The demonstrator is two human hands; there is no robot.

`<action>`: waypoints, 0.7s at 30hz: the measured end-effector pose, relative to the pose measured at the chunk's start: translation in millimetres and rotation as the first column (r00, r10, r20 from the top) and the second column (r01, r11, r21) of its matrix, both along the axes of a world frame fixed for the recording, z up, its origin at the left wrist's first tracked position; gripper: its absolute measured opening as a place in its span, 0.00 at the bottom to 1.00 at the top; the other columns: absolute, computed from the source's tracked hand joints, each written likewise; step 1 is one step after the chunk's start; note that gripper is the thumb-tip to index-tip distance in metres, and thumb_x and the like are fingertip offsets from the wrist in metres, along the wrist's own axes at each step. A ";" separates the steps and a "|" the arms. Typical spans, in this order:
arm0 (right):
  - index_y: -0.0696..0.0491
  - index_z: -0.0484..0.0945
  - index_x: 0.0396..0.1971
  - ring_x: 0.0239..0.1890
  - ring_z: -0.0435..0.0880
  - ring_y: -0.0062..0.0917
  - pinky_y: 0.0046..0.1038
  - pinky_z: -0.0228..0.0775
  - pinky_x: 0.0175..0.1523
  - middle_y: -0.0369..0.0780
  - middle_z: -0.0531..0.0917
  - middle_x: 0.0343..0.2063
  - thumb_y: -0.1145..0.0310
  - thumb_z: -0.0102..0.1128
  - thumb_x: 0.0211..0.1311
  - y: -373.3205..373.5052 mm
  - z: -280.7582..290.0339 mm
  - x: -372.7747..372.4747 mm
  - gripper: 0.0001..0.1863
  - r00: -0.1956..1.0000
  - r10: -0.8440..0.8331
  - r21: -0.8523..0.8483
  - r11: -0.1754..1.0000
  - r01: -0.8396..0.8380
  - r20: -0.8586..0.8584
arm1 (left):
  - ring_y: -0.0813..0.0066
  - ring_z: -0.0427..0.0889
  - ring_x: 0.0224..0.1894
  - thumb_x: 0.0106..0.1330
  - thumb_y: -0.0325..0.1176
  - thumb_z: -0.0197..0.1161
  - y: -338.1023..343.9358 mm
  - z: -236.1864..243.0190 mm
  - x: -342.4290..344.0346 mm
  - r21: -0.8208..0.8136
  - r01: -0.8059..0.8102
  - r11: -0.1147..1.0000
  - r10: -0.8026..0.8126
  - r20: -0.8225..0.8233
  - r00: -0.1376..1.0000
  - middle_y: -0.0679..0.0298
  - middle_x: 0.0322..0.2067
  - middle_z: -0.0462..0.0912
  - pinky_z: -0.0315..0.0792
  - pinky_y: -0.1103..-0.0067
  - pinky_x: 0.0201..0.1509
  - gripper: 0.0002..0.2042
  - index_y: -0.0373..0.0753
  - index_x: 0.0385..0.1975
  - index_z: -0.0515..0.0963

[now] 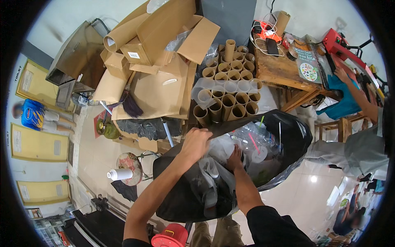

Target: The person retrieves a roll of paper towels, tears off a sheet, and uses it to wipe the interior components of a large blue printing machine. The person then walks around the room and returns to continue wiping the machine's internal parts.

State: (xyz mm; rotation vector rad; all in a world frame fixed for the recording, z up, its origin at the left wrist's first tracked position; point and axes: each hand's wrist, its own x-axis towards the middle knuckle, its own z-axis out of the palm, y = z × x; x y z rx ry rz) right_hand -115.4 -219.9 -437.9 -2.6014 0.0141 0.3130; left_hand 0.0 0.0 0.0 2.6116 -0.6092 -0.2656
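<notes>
i see my left hand (196, 142) with its grip closed on the upper rim of the black rubbish bag (181, 197), holding it open in front of me. my right hand (235, 159) is down inside among clear plastic wrap (247, 142); its grip i cannot tell, it looks buried. cardboard tubes (228, 88) stand just behind the bag.

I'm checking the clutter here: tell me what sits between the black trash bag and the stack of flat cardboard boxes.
In the head view, upright cardboard tubes stand bundled between the black trash bag and the flat cardboard boxes.
</notes>
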 end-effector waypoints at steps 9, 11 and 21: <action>0.51 0.54 0.73 0.74 0.44 0.59 0.55 0.35 0.76 0.58 0.49 0.73 0.53 0.57 0.62 16.4 50.4 -34.4 0.42 0.959 0.120 0.089 0.991 -0.101 -0.257 | 0.47 0.81 0.45 0.48 0.22 0.63 -14.8 -0.8 -28.2 -0.127 0.069 0.989 -0.067 0.020 0.998 0.48 0.36 0.83 0.73 0.62 0.57 0.13 0.31 0.36 0.82; 0.52 0.54 0.73 0.74 0.45 0.58 0.55 0.36 0.76 0.57 0.49 0.73 0.53 0.58 0.61 23.4 44.8 -41.4 0.42 0.915 0.131 0.192 0.979 -0.060 -0.381 | 0.48 0.80 0.45 0.49 0.22 0.64 -13.5 0.0 -31.0 -0.172 0.108 0.979 -0.109 0.003 0.994 0.51 0.33 0.81 0.74 0.62 0.56 0.13 0.30 0.37 0.81; 0.52 0.54 0.73 0.74 0.48 0.56 0.52 0.40 0.76 0.57 0.51 0.73 0.54 0.61 0.59 75.8 16.8 -56.1 0.44 0.874 0.110 0.064 0.994 -0.091 -0.473 | 0.47 0.79 0.45 0.49 0.21 0.64 -7.0 5.7 -35.9 -0.288 0.113 0.951 -0.135 -0.058 0.989 0.51 0.35 0.80 0.75 0.61 0.49 0.18 0.29 0.43 0.79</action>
